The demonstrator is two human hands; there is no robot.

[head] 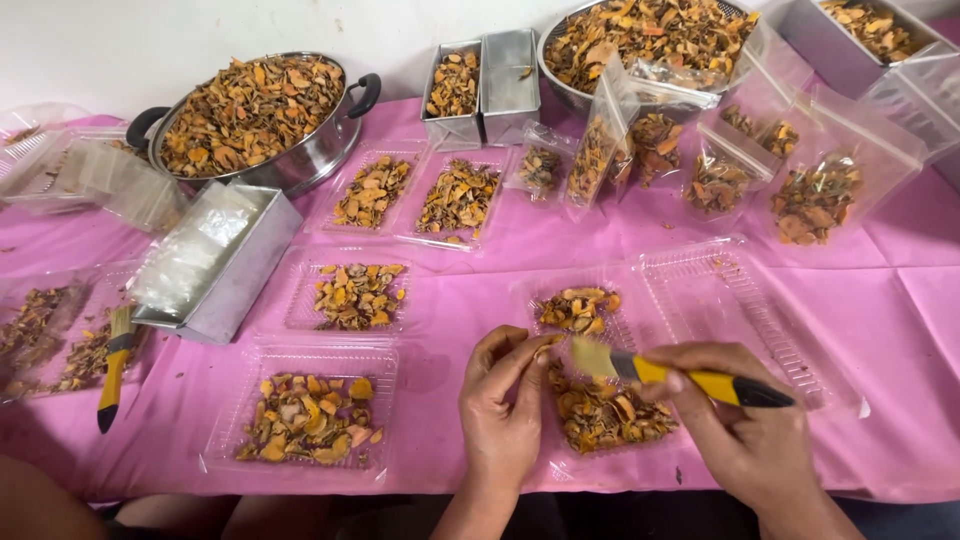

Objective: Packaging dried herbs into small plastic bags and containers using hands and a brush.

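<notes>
Right hand (745, 440) fingers closed around a yellow-handled brush (680, 375), bristles against a dried orange slice (548, 345) pinched in the left hand (503, 400) fingertips. Both sit above a clear plastic tray (600, 415) of slices on the pink tablecloth (900, 330). A second brush (115, 365) lies far left.

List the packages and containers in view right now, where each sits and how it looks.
Clear clamshell tray: front right, open, partly filled, under both hands.
Clear trays: centre-left, rectangular, holding orange-brown slices.
Clear pouches: right rear, upright, partly filled.
Metal tins: rear centre, rectangular, silver.
Steel pot: rear left, round, heaped.
Metal box: left, holding clear bags.
No labels, signs or screens visible.
</notes>
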